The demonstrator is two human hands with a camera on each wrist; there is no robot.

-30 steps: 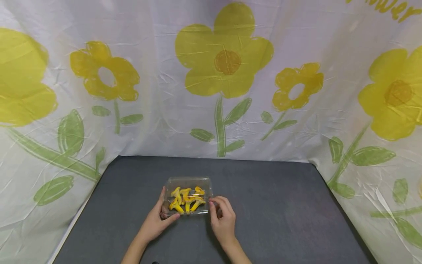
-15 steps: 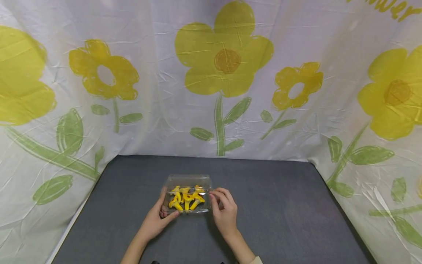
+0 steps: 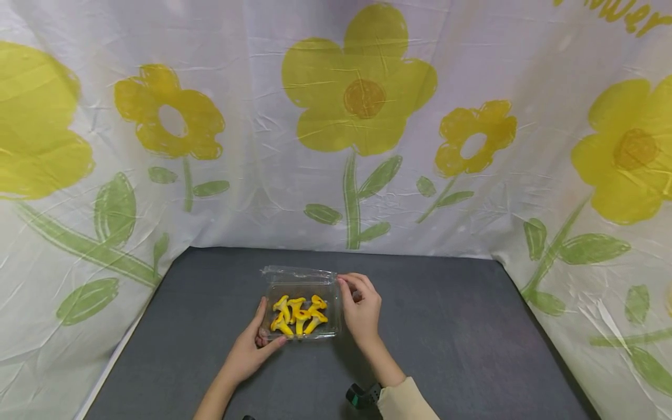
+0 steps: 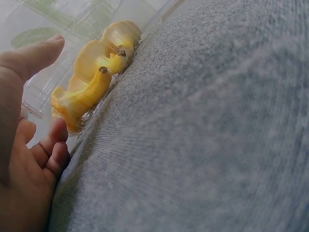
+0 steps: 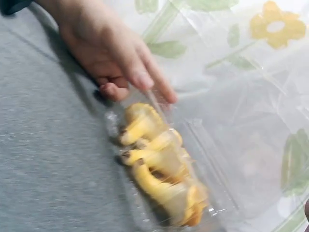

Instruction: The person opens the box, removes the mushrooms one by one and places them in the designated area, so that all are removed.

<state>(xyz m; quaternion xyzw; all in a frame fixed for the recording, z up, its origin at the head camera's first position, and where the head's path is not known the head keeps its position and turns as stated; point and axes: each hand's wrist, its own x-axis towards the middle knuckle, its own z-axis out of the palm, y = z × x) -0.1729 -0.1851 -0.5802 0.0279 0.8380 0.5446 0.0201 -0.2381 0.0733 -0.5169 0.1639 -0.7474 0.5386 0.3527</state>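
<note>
A clear plastic clamshell box [image 3: 333, 333] sits on the dark table, holding several yellow chanterelle mushrooms [image 3: 300, 318]. Its hinged lid [image 3: 299, 272] stands raised at the far side. My left hand [image 3: 245, 353] grips the box's left side, thumb over the front corner; in the left wrist view its thumb [image 4: 38, 55] lies along the clear wall. At the lid's right corner, my right hand [image 3: 363, 309] pinches the edge between thumb and fingers. Motion blurs the right wrist view, where the mushrooms [image 5: 164, 179] lie beneath the right hand [image 5: 104, 46].
A dark grey table [image 3: 472, 350] spreads around the box. White fabric [image 3: 252, 192] printed with yellow flowers hangs behind and along both sides. A black band device [image 3: 362, 396] and a beige sleeve [image 3: 404, 402] are at the right forearm.
My right hand has moved up and away, swinging the lid from lying over the mushrooms to upright at the back. The left hand keeps its hold on the box.
</note>
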